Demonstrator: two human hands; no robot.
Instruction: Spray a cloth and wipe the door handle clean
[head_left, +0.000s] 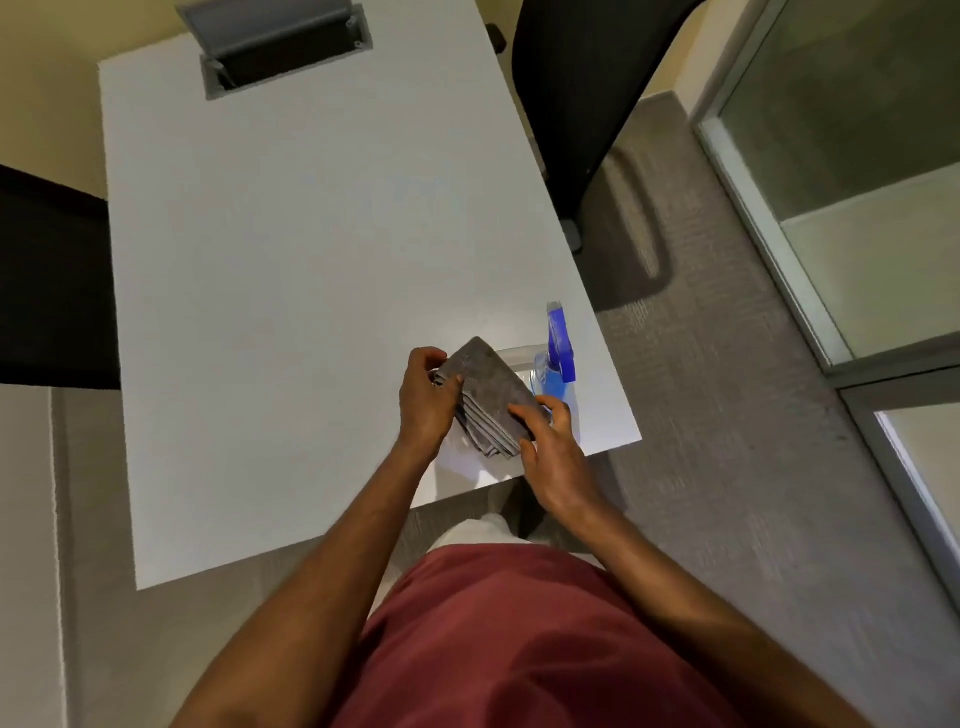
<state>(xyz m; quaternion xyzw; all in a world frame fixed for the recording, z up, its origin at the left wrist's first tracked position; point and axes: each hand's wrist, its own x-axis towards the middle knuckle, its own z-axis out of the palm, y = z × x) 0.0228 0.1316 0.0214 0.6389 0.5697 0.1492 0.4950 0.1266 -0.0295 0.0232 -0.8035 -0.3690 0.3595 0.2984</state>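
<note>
- A folded grey cloth (488, 397) is held between both hands over the near right corner of the white surface (311, 291); its layered folds show along the edge nearest the person.
- The left hand (427, 395) grips the cloth's left side, fingers curled around the edge and the thumb pressed on top.
- The right hand (553, 452) holds the cloth's near right corner — fingers lie on the top face, with the thumb at the edge near the folds.
- Whether the cloth touches the surface or is lifted just above it cannot be told.
- A spray bottle (556, 364) stands just beside the cloth on its right, near the surface's right edge; it has a blue trigger head and a clear body with blue liquid inside.
- The right hand's fingertips are close to the bottle's base, but contact cannot be made out.
- Far from the cloth, at the opposite end of the surface, a grey hatch (275, 44) set into the top stands open.
- A black chair (582, 104) sits beyond the bottle, past the surface's right edge, on grey carpet (727, 415).
- To the right of the cloth and well apart from it, a glass panel in a metal frame (841, 156) borders the carpet.
- Below the cloth, nearest the camera, the person's red shirt (519, 639) fills the bottom — both bare forearms reach up from it to the cloth.
- The door handle is not visible.
</note>
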